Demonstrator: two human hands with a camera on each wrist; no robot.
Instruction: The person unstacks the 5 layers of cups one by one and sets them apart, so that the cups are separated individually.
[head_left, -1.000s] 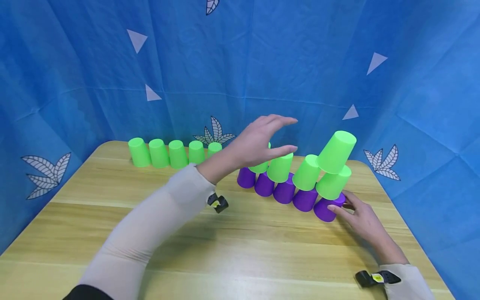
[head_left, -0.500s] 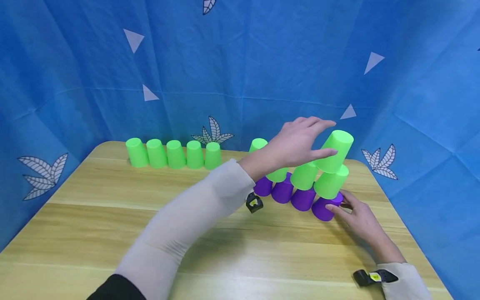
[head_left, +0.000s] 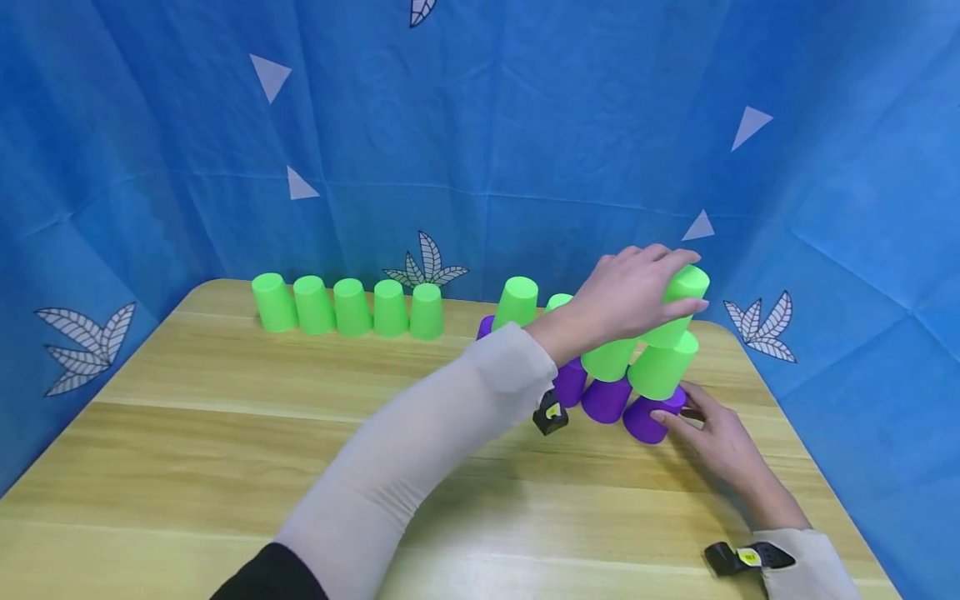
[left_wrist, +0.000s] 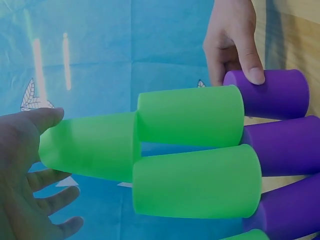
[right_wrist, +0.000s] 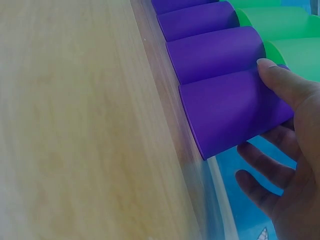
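Note:
Several upside-down purple cups [head_left: 604, 400] form a bottom row, with a second row of green cups [head_left: 663, 367] resting above them. One top green cup [head_left: 690, 283] stands on the right end of that second row, straddling two green cups in the left wrist view. My left hand [head_left: 633, 292] reaches over the stack and holds this cup near its upper end, thumb [left_wrist: 47, 117] on one side and a finger on the other. Low at the right, my right hand [head_left: 723, 437] holds the end purple cup [right_wrist: 235, 110] between thumb and fingers, the fingers partly behind it.
A separate row of several upside-down green cups [head_left: 351, 307] stands at the back left of the wooden table [head_left: 225, 467]. Behind the table hangs a blue cloth [head_left: 480, 125]. My left forearm [head_left: 420, 467] crosses in front of part of the stack.
My left hand has moved right across the stack to the top green cup and now holds it. The right hand has stayed on the end purple cup.

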